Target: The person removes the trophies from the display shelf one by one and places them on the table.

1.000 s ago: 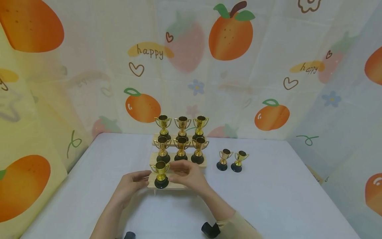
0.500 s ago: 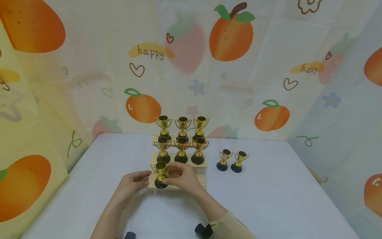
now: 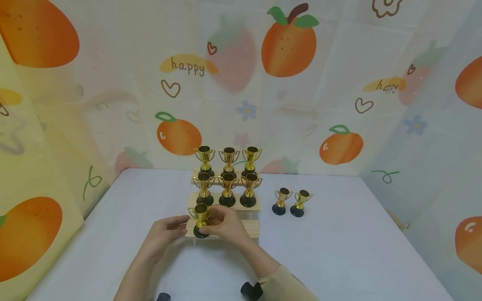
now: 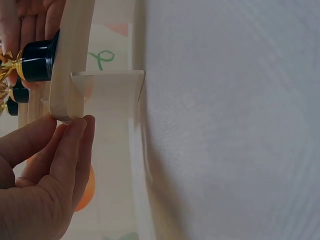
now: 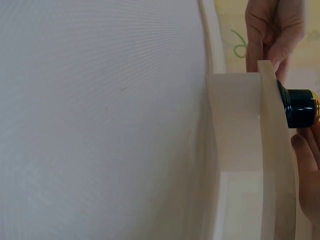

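Observation:
A gold trophy cup (image 3: 201, 213) with a black base stands upright at the left end of the front step of a three-tier wooden stand (image 3: 250, 229). My right hand (image 3: 230, 229) holds this trophy low down, thumb at the front of the base and fingers behind it. With thumb and fingertips, my left hand (image 3: 162, 235) pinches the left end of that step; in the left wrist view the hand (image 4: 47, 182) grips the board's corner. The right wrist view shows the black trophy base (image 5: 301, 109) against the board, beside my thumb.
Three trophies (image 3: 227, 190) line the middle step and three more trophies (image 3: 229, 155) the top one. Two loose trophies (image 3: 280, 205) stand on the white table (image 3: 339, 251) right of the stand. Behind rises a fruit-printed cloth (image 3: 124, 83).
My right hand has shifted left along the front step, and its thumb now lies across the front of the trophy's base. The left hand and the stand have stayed put.

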A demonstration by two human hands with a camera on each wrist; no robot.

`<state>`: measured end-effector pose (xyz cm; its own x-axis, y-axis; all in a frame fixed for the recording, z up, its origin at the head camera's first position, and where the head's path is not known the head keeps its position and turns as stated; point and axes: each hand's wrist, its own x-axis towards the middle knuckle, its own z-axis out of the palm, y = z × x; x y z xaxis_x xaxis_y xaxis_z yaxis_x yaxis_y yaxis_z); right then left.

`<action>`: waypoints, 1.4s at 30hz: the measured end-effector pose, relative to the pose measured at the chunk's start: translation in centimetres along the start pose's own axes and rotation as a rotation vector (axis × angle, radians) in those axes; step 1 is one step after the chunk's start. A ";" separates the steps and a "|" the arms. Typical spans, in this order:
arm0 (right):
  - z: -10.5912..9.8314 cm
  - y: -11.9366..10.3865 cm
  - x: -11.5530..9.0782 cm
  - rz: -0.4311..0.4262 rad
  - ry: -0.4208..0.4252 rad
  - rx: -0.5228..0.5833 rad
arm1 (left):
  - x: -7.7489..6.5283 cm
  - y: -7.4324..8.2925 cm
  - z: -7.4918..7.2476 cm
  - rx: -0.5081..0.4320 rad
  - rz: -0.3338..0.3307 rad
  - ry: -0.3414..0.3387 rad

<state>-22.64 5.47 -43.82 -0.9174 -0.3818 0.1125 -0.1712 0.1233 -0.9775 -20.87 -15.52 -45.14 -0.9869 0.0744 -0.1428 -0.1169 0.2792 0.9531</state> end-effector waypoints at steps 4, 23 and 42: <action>0.1 0.2 0.1 -0.002 -0.002 -0.002 | 0.0 0.0 0.0 -0.001 0.000 -0.002; 0.4 0.6 0.2 0.009 0.002 -0.043 | -0.1 0.1 0.0 -0.003 0.002 -0.008; 0.2 0.7 -0.1 0.009 0.032 -0.045 | 0.1 0.0 -0.1 0.036 0.012 -0.014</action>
<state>-22.56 5.45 -44.54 -0.9299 -0.3509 0.1101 -0.1781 0.1676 -0.9696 -21.03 -15.59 -45.11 -0.9866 0.0912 -0.1354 -0.1008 0.3120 0.9447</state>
